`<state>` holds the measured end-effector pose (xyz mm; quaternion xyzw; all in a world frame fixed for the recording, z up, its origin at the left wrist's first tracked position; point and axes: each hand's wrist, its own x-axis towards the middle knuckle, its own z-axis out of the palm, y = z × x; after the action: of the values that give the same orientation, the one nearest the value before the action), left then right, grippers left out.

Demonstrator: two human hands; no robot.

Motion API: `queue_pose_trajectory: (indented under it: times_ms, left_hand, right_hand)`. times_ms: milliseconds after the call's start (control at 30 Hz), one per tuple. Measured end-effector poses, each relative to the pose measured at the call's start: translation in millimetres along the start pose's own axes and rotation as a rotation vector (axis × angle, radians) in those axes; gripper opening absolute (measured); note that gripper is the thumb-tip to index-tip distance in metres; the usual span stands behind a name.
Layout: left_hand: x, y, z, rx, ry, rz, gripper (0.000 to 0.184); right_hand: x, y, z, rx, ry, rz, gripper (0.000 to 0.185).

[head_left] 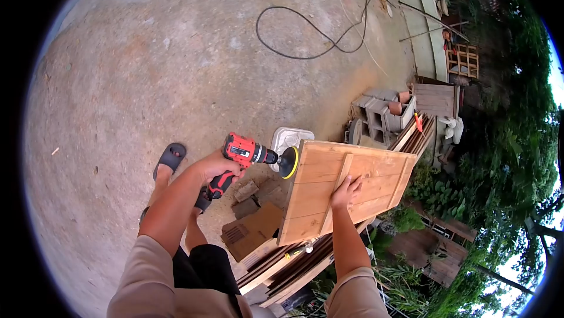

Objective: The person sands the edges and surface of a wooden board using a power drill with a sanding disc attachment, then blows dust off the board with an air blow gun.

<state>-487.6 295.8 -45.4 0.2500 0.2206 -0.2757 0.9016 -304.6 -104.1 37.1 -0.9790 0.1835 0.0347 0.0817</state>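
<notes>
A drill [239,150] is gripped by its handle [221,183] in the left hand [216,165], its pad [286,163] held beside a stiff, fairly heavy-looking panel [311,200], best grasped by opposite edges, tilted above stacked boards [304,264] under the spread right hand [343,193].

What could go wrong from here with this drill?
The disc on the drill is at the edge of the panel and might catch, wrenching the left hand. Only the right hand visibly steadies the panel, which might shift. If the disc slips across, it could scrape those fingers.
</notes>
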Motion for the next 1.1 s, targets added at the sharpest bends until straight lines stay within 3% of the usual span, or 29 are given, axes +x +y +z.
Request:
queue_pose_trajectory:
  times_ms: [433,533,667,967,1100]
  left_hand:
    - [41.2,-15.5,-19.5,-0.254,-0.236,0.048,0.052]
    - [37.8,-31.2,-21.8,-0.095,-0.113,-0.016,0.053]
    - [30.4,-62.7,-11.5,-0.164,-0.053,0.007,0.050]
    - [13.8,-93.5,-5.2,-0.257,-0.153,0.054,0.057]
    - [0.4,-106.1,-0.4,-0.110,-0.066,0.021,0.057]
  right_hand:
    - [5.2,6.4,2.5,-0.016,-0.024,0.025,0.083]
    - [3.9,1.0,0.1,-0.041,-0.045,0.067,0.083]
    - [4.5,1.8,3.3,-0.043,-0.013,0.061,0.086]
    - [-5.6,-14.0,-8.0,-0.050,-0.038,0.089,0.087]
    - [-4.9,-14.4,-7.5,-0.064,-0.042,0.106,0.088]
